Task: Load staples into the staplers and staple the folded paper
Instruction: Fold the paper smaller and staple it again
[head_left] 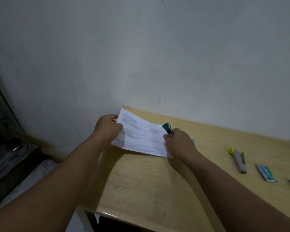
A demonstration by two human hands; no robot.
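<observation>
The wooden surface point(141, 181) stands against a pale wall, and I hold the folded paper point(141, 136) just above its far left corner. My left hand point(107, 129) grips the left edge of the sheet, with the thumb on top. My right hand point(179, 141) is closed around a green stapler point(167, 128), whose mouth sits at the right edge of the paper. I think I must push the edge fully into the mouth, keep the layers even with my left hand, then squeeze firmly 1 time. I count 1 paper and 2 staplers: the green one, and a yellow-tipped stapler point(238, 160) lying open to the right. Beside it lie 2 small staple boxes point(266, 173).
</observation>
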